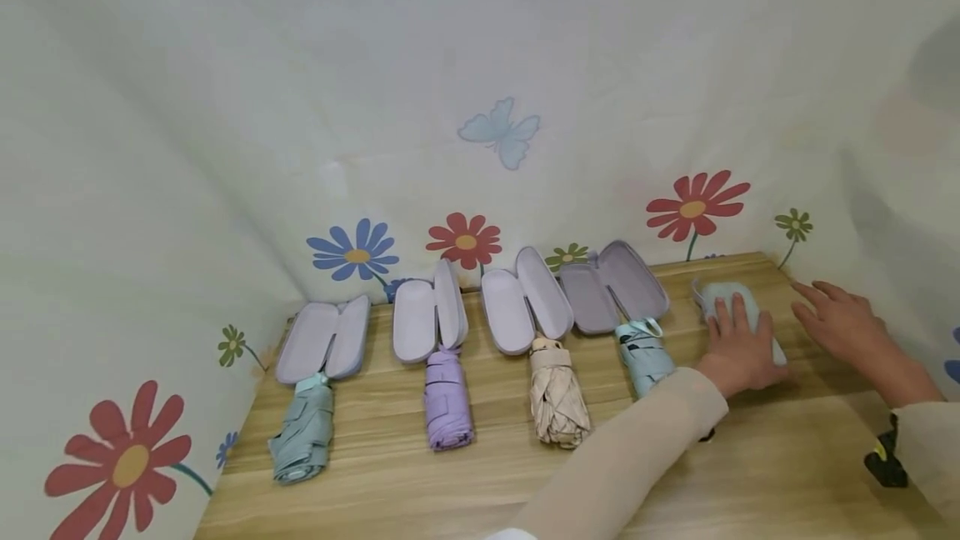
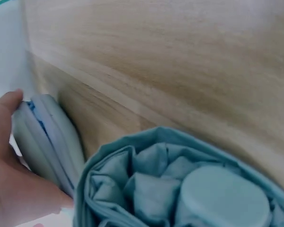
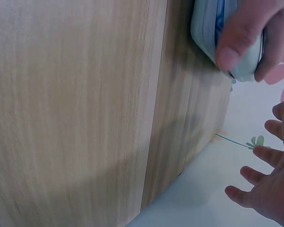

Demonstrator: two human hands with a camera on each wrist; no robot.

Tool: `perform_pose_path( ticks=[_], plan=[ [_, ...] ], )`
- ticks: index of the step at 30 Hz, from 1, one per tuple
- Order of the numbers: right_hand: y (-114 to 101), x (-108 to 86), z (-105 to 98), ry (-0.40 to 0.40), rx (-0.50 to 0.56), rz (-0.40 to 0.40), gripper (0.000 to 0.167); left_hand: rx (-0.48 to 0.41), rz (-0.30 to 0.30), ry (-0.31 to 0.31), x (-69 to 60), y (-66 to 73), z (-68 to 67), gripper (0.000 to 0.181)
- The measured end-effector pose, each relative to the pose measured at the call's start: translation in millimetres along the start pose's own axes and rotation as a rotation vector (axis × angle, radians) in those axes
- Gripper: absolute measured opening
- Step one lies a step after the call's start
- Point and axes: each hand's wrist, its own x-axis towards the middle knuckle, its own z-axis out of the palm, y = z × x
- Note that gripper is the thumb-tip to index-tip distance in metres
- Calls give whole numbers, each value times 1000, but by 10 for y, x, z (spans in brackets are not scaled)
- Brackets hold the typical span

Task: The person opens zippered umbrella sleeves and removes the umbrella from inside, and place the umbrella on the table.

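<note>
A pale green zip case (image 1: 726, 292) lies at the right end of the table, its lid nearly closed. My left hand (image 1: 738, 348) grips it from above, fingers over the top and thumb along the near side. In the left wrist view, a blue strip shows in the seam of the case (image 2: 52, 137). My right hand (image 1: 855, 332) hovers to the right of the case, fingers spread and holding nothing; the right wrist view also shows these fingers apart. A folded light-blue umbrella (image 1: 647, 357) lies left of my left hand, partly hidden by the sleeve.
Several opened grey-lilac cases (image 1: 311, 336) stand in a row along the back of the wooden table (image 1: 375, 482). In front of them lie folded umbrellas: green (image 1: 303, 432), purple (image 1: 447, 402) and beige (image 1: 558, 398). A flower-printed curtain (image 1: 405, 107) rises behind.
</note>
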Motion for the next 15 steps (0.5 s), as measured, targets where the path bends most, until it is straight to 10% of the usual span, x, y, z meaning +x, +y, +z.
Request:
perform_pose_path(
  ticks=[8, 15],
  plan=[
    [-66, -11, -14, 39, -44, -28, 50, -223, 9, 73, 160, -3, 14, 77],
    [17, -48, -36, 192, -90, -118, 36, -863, -80, 204, 107, 99, -36, 78]
  ],
)
